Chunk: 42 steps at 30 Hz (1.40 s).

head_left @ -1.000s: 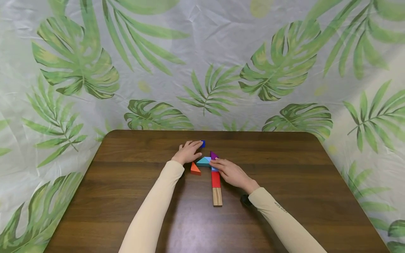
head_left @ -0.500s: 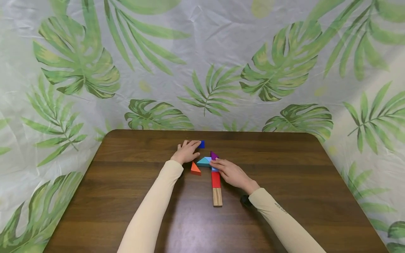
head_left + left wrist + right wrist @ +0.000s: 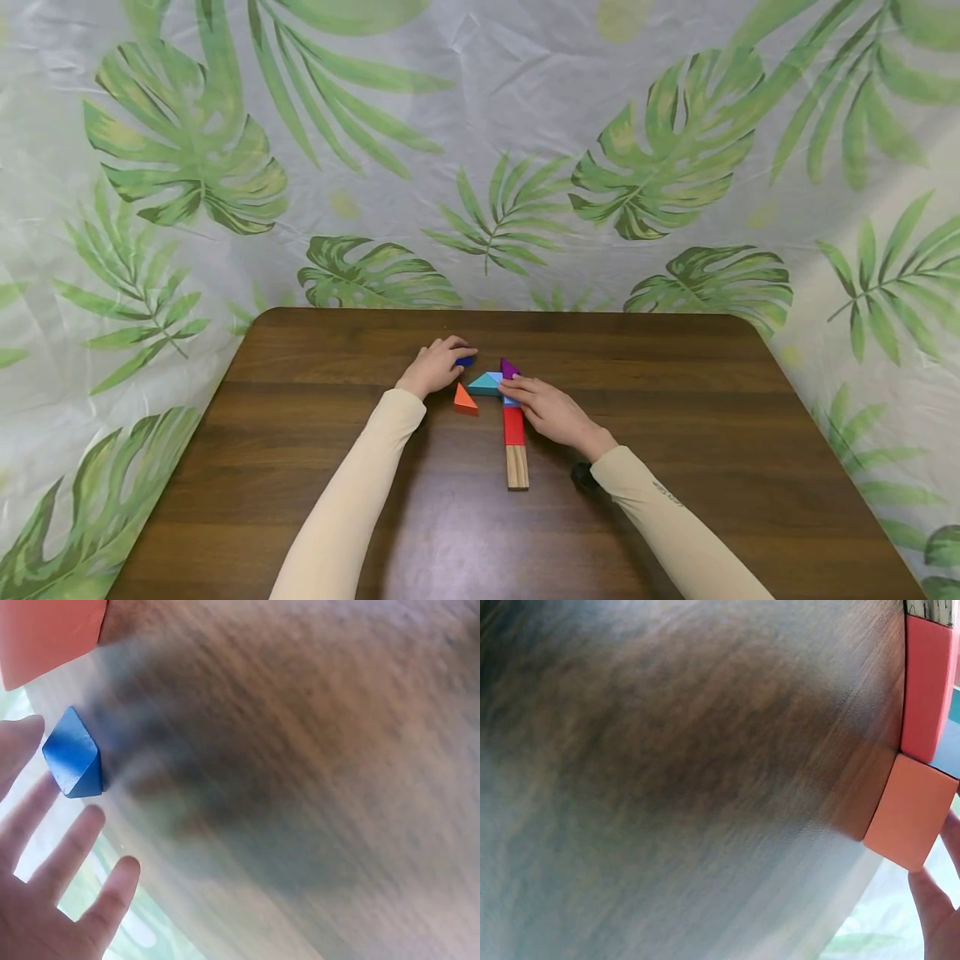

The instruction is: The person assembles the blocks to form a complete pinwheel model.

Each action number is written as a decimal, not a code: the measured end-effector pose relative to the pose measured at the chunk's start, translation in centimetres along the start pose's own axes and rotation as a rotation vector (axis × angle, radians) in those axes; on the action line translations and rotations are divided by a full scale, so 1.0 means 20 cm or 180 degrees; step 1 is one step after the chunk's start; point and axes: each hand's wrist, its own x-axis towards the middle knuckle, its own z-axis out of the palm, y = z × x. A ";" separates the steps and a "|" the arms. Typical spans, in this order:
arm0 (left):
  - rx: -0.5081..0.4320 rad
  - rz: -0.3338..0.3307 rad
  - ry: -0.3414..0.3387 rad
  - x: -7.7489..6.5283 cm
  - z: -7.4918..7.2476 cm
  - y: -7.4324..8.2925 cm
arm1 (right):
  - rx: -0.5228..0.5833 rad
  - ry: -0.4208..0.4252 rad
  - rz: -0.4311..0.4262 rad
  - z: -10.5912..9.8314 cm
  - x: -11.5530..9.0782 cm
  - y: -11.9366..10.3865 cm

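Between thumb and index finger, my left hand (image 3: 433, 367) pinches a blue wedge-like block (image 3: 71, 754), its other fingers spread. Just nearer to me lies an orange triangular block (image 3: 465, 402). My right hand (image 3: 551, 410) rests its fairly straight fingers on a row of blocks. In the right wrist view, its fingertips touch the end of an orange block (image 3: 911, 814) beside a red block (image 3: 928, 686). A purple block (image 3: 508, 367) tops the row, with a teal triangular block (image 3: 482, 385) to its left. The right hand partly covers a light blue block (image 3: 512, 402).
A striped bare-wood block (image 3: 517, 468) forms the near end of the row. Everything lies on a dark brown wooden table (image 3: 675, 500) with rounded far corners. Behind it hangs a leaf-patterned cloth (image 3: 495, 100).
The left hand has drawn back slightly toward the left and nearer to me, bringing the blue block along from its spot farther back. The right hand has stayed put.
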 end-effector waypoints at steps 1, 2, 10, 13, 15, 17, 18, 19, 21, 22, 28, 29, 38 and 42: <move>-0.0027 0.0026 0.0003 0.00 0.00 0.00 | -0.0001 -0.0002 -0.0008 0.00 0.00 0.00; -0.0059 0.0043 0.0017 0.00 0.00 0.00 | -0.0012 -0.0003 -0.0013 0.00 0.00 0.00; -0.0381 0.0191 0.0252 -0.03 0.02 -0.03 | -0.0042 0.0039 -0.0036 0.00 0.01 -0.01; -0.0501 0.0222 0.0350 -0.05 0.02 -0.05 | -0.0017 0.0119 -0.0106 -0.01 0.00 -0.01; -0.0577 0.0249 0.0415 -0.06 0.02 -0.06 | -0.0079 0.0194 -0.0165 0.00 0.00 -0.01; -0.0650 0.0264 0.0463 -0.08 0.02 -0.07 | -0.0089 0.0242 -0.0208 0.00 0.00 -0.01; -0.0688 0.0274 0.0492 -0.09 0.02 -0.07 | -0.0093 0.0252 -0.0213 0.00 0.00 -0.01; -0.0723 0.0279 0.0516 -0.09 0.02 -0.08 | -0.0089 0.0247 -0.0206 0.00 0.00 -0.01; -0.0771 0.0297 0.0563 -0.11 0.02 -0.09 | -0.0085 0.0210 -0.0176 -0.01 0.00 -0.01; -0.0789 0.0309 0.0588 -0.11 0.02 -0.09 | -0.0029 0.0177 -0.0147 -0.01 0.01 -0.01; -0.0861 0.0408 0.0771 -0.15 0.04 -0.11 | -0.0053 0.0033 0.0009 -0.01 0.01 -0.01; -0.0870 0.0423 0.0808 -0.16 0.04 -0.11 | -0.0056 0.0018 0.0029 0.00 0.01 -0.01; -0.0807 0.0492 0.1087 -0.20 0.03 -0.08 | -0.0047 0.0023 0.0002 0.00 0.00 -0.01; -0.0849 0.0540 0.1186 -0.22 0.02 -0.06 | -0.0027 0.0031 -0.0008 -0.01 0.00 -0.01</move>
